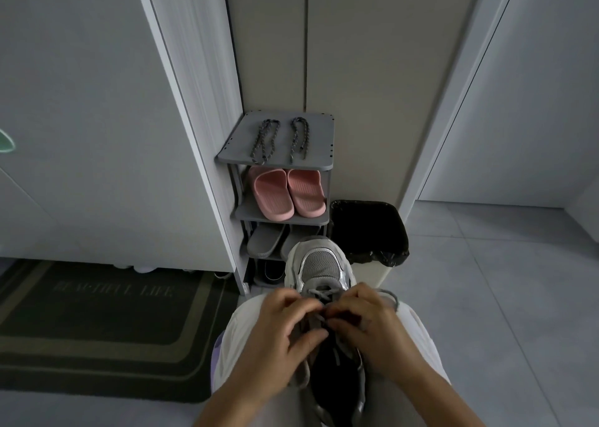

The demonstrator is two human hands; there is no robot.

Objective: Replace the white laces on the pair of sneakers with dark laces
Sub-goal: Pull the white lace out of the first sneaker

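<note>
Sneaker (319,264): grey mesh with silver trim, lying on the person's lap between the knees, toe pointing away toward the rack, dark opening toward the body
Lace (327,292): looks grey in the dim light, crossed through the upper eyelets of the sneaker; one stretch loops out past the right hand, another strand hangs down the sneaker's left side under the left hand
Left hand (282,329): over the sneaker's left side, fingers curled, thumb and fingertips pinching the lace at the middle of the tongue
Right hand (369,326): over the sneaker's right side, fingers curled inward, pinching the lace just beside the left hand's fingertips; the two hands almost meet
Dark laces (271,121): two twisted cords, each folded into a long loop, lying side by side but apart on the top shelf of the rack, well away from the hands
Rack (321,141): grey, narrow, several shelves, standing against the wall ahead of the sneaker's toe
Pink slippers (275,196): a pair on the second shelf, toes toward the person
Grey slippers (264,240): on the third shelf, partly hidden behind the sneaker
Bin (369,229): lined with a black bag, on the floor just right of the rack
Mat (97,323): dark with pale bands and faint lettering, on the floor to the left
Trousers (240,326): pale, covering both knees either side of the sneaker
</note>
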